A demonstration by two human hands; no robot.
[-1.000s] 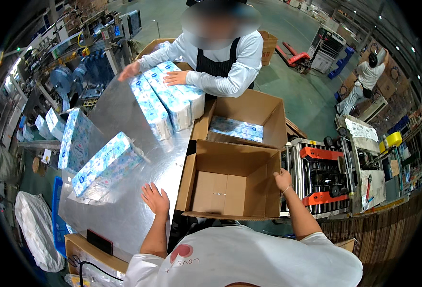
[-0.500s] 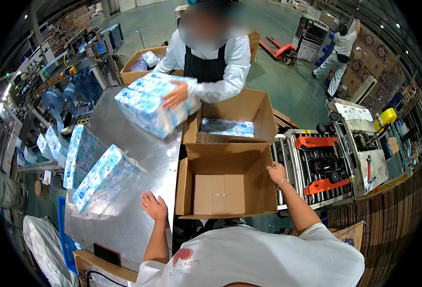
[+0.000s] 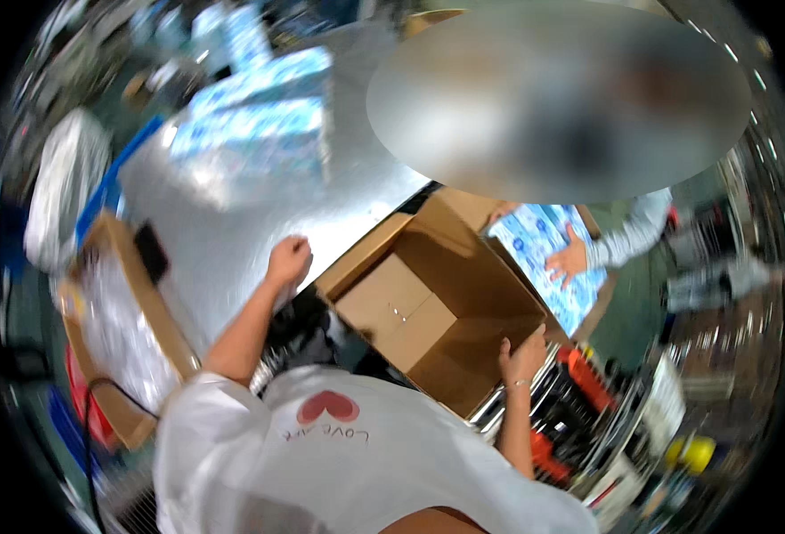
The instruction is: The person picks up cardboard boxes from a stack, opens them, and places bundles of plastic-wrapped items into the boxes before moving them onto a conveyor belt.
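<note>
An open cardboard box [image 3: 392,311] with nothing inside sits before me, turned at an angle beside the metal table. At its near right edge my right hand [image 3: 524,356] is closed round the cardboard rim, thumb apart from the fingers. My left hand [image 3: 290,262] hovers at the table's edge, its fingers curled in with nothing visible in them. Behind this box stands a second cardboard box [image 3: 599,307] filled with blue-and-white plastic-wrapped packs [image 3: 548,249]. A co-worker's hand [image 3: 569,259] presses on those packs; their other hand shows partly at the far edge.
Blurred blue-and-white packs [image 3: 250,129] lie on the metal table [image 3: 357,191]. A carton of clear plastic bags [image 3: 125,320] and a dark flat object [image 3: 152,253] are at the left. A roller conveyor with orange parts [image 3: 548,454] lies at the right.
My view has swung, so the scene appears rotated. The co-worker's packs have gone from above the table into the second box. My left hand's fingers have curled from spread.
</note>
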